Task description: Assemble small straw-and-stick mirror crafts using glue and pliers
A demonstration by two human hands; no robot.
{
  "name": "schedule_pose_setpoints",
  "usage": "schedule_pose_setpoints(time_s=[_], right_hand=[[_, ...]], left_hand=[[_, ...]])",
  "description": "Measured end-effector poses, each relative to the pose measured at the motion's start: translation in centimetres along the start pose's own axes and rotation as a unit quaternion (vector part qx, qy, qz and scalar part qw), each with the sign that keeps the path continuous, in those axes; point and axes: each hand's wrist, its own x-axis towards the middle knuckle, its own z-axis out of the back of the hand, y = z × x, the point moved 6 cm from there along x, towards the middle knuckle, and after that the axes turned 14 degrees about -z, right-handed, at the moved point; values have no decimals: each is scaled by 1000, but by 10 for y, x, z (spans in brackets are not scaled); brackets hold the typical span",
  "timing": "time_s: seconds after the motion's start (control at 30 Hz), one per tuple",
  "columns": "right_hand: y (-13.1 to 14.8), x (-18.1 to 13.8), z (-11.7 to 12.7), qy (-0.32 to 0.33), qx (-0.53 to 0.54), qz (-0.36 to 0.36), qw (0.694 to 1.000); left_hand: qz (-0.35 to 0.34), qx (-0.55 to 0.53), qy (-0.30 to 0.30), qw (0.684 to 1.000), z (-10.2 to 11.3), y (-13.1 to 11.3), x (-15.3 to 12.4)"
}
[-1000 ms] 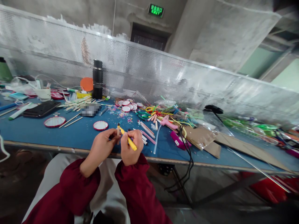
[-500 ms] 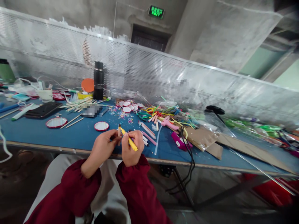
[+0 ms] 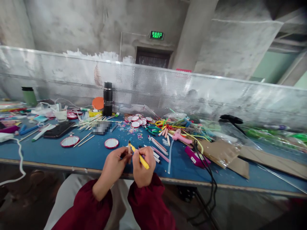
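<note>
My left hand is closed in a pinch on a short wooden stick that stands upright in front of me. My right hand grips a yellow pen-like tool, with its tip against the stick. Both hands hover over the near edge of the blue table. Dark red sleeves cover both forearms. Pink and white sticks lie just beyond my right hand. A round red-rimmed mirror lies close to my left hand.
A black flask stands at the back by the perforated metal screen. A phone, more round mirrors, wooden sticks, a pink glue gun with black cable, coloured straws and cardboard crowd the table.
The camera has tilted up and shifted, so the table and hands sit lower and further right in the picture. Both hands keep the same grip on stick and yellow tool.
</note>
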Motion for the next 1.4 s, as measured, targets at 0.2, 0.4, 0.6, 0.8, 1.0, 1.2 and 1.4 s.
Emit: schedule_pose_setpoints(time_s=[0.2, 0.4, 0.6, 0.8, 1.0, 1.2, 1.4], right_hand=[[0, 0, 0, -9, -4, 4, 1000], [-4, 1, -1, -3, -14, -6, 1000], [-7, 1, -1, -7, -17, -16, 1000], [-6, 2, 0, -11, -7, -26, 1000], [-7, 1, 1, -11, 14, -42, 999], [-9, -1, 0, -10, 13, -53, 998], [-7, -1, 1, -17, 7, -51, 999]], left_hand=[[0, 0, 5, 1000, 0, 0, 1], [-6, 0, 8, 1000, 1, 0, 2], [-8, 1, 10, 1000, 1, -3, 1], [-2, 3, 13, 1000, 0, -3, 1], [-7, 10, 25, 1000, -1, -4, 1], [-4, 18, 41, 999, -2, 1, 0], [-15, 0, 39, 999, -1, 5, -1]])
